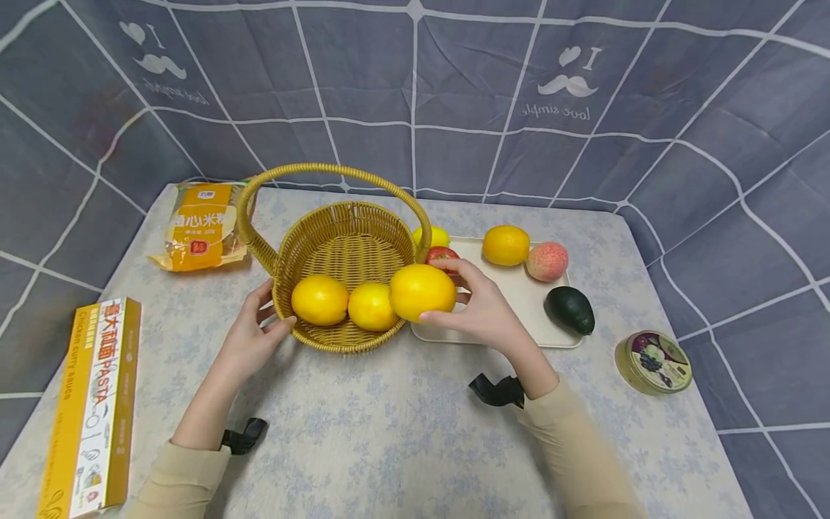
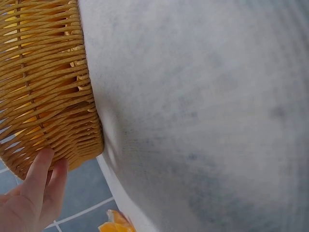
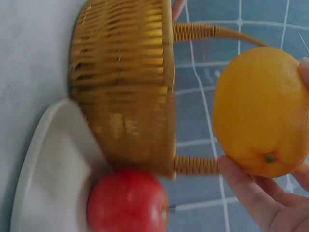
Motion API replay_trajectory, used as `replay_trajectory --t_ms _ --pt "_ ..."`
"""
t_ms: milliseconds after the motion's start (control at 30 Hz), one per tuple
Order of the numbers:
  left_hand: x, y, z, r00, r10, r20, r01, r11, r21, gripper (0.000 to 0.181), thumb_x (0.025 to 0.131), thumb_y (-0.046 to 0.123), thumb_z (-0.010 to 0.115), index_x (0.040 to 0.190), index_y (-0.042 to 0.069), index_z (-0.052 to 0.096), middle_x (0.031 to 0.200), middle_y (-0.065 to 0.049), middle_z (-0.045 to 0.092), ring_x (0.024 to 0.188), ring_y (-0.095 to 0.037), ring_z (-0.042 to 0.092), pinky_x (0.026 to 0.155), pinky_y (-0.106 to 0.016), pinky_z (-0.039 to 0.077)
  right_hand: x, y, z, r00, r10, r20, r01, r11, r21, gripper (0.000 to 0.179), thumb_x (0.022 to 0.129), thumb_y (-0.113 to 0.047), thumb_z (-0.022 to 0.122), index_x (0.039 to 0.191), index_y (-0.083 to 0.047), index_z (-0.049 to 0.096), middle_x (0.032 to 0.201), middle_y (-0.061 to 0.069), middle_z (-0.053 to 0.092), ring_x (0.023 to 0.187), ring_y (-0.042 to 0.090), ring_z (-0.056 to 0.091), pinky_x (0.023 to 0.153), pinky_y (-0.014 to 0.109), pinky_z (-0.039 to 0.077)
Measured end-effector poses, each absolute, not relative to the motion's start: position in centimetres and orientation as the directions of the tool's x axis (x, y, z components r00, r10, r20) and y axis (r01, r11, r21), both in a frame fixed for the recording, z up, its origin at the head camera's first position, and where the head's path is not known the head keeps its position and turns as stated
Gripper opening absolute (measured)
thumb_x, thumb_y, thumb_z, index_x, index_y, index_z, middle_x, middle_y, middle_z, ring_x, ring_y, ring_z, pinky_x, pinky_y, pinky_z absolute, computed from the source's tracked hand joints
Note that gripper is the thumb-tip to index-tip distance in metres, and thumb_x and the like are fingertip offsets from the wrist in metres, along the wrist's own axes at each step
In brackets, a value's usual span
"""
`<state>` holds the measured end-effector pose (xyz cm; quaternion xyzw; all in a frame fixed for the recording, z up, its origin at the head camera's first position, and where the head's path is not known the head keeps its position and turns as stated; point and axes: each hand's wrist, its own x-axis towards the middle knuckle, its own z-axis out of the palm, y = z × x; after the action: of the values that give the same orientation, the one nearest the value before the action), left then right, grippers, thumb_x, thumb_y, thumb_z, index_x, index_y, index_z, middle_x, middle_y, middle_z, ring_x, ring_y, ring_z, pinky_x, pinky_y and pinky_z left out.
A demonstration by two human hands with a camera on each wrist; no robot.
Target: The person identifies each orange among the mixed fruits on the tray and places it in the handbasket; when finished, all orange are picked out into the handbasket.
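Note:
In the head view my right hand [image 1: 476, 306] holds a yellow-orange orange [image 1: 423, 293] at the right side of the wicker basket [image 1: 350, 346]. The right wrist view shows the green stem end of this orange [image 3: 260, 113], raised beside the basket rim with fingers around it. Two similar yellow fruits, one on the left [image 1: 320, 300] and one in the middle [image 1: 372, 306], lie inside the basket. My left hand [image 1: 249, 339] grips the basket's left side, thumb at the rim; its fingers [image 2: 36, 179] rest against the outer weave in the left wrist view.
A cream tray [image 1: 454, 334] right of the basket bears a red apple [image 3: 126, 203], a yellow fruit [image 1: 437, 236], another orange [image 1: 506, 245], a peach [image 1: 547, 261] and a dark avocado [image 1: 569, 310]. A round tin [image 1: 653, 362], pasta box [image 1: 94, 404] and noodle bag [image 1: 201, 227] stand around.

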<state>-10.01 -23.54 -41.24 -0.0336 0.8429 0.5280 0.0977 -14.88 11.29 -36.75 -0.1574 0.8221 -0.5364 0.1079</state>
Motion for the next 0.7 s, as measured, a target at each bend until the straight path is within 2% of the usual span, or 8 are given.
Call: replay_trajectory --t_ms 167,333,533,700 --pt "-10.1 -23.5 -41.3 -0.980 0.043 -0.195 -0.157 0.438 0.885 0.082 0.101 0.015 0.054 0.158 0.005 -0.003 0.158 -0.028 0.018 0.142 -0.045 0.031 0.107 -0.045 0.044 -15.8 8.6 -36.4 -0.909 -0.417 -0.011 -0.160 0.374 -0.914 0.074 0.075 -0.023 0.086 0.140 -0.015 0.051 0.141 0.003 0.050 0.120 0.025 0.056 0.104 0.041 0.051" --pt "-10.0 -23.4 -41.3 -0.983 0.046 -0.178 -0.141 0.436 0.889 0.081 0.101 0.013 0.055 0.158 0.004 -0.001 0.157 -0.029 0.020 0.141 -0.046 0.033 0.107 -0.038 0.046 -17.4 6.0 -36.4 -0.901 -0.433 -0.037 -0.154 0.398 -0.904 0.076 0.077 -0.029 0.085 0.142 -0.017 0.049 0.140 0.002 0.051 0.116 0.023 0.056 0.099 0.040 0.055" --pt "-10.0 -23.3 -41.2 -0.982 0.049 -0.183 -0.144 0.435 0.889 0.081 0.101 0.014 0.055 0.158 0.004 -0.002 0.157 -0.029 0.019 0.142 -0.046 0.032 0.108 -0.042 0.043 -19.2 3.5 -36.4 -0.915 -0.403 -0.012 -0.206 0.495 -0.844 0.077 0.077 -0.039 0.083 0.143 -0.018 0.049 0.140 0.001 0.054 0.118 0.020 0.055 0.101 0.039 0.052" --pt "-10.0 -23.4 -41.2 -0.979 0.045 -0.199 -0.158 0.449 0.880 0.082 0.101 0.013 0.054 0.158 0.005 -0.003 0.158 -0.029 0.018 0.142 -0.046 0.032 0.108 -0.047 0.041 -20.8 1.8 -36.8 -0.929 -0.366 -0.058 -0.177 0.575 -0.799 0.078 0.080 -0.042 0.080 0.146 -0.017 0.045 0.146 0.005 0.049 0.124 0.022 0.052 0.105 0.040 0.048"
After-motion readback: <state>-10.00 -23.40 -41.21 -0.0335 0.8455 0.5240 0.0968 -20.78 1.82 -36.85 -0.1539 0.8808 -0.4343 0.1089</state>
